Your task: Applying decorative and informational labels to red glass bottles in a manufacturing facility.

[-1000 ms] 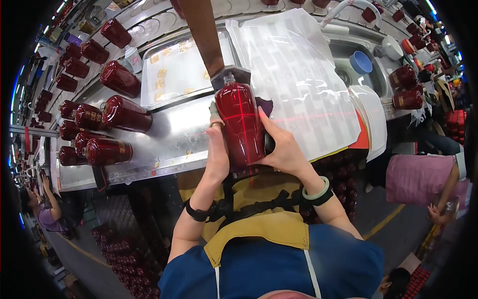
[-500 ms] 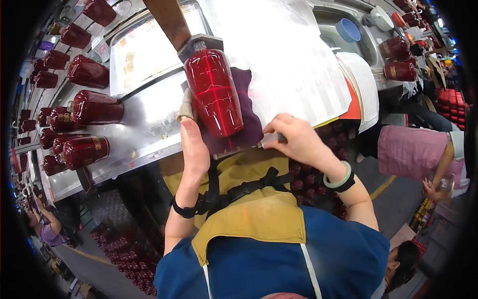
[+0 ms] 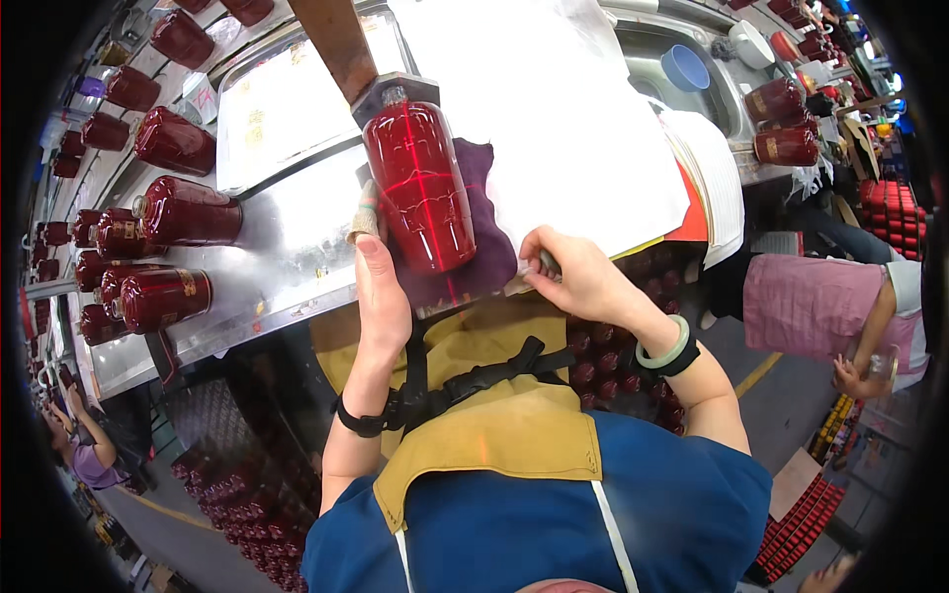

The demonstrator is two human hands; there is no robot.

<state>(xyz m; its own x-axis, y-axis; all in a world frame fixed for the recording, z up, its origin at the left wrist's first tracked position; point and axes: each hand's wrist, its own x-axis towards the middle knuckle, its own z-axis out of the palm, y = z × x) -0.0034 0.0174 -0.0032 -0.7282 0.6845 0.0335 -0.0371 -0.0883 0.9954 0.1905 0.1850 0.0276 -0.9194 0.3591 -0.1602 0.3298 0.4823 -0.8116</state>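
A dark red glass bottle (image 3: pixel 419 188) lies on a purple cloth (image 3: pixel 484 212), its clear neck pointing away toward a grey block (image 3: pixel 397 89). Red light lines cross on its side. Beside the bottle's lower left, my left hand (image 3: pixel 382 296) is edge-on with its thumb straight up; its other fingers are mostly hidden. A beige knitted cover (image 3: pixel 364 215) sits at the finger end of this hand. At the cloth's right edge, my right hand (image 3: pixel 578 277) is closed in a pinch, apart from the bottle. A small pale bit shows at its fingertips, too small to name.
Several red bottles (image 3: pixel 188 211) stand to the left by a bright tray (image 3: pixel 287 119) with golden decals. White sheets (image 3: pixel 563 119) cover the right of the table, beside a sink (image 3: pixel 647 89) with a blue bowl (image 3: pixel 686 67). A co-worker in pink (image 3: pixel 811 301) is at the right.
My right hand has drawn its fingers closer together at the cloth's edge. The left hand keeps its place by the bottle. The whole view has shifted slightly.
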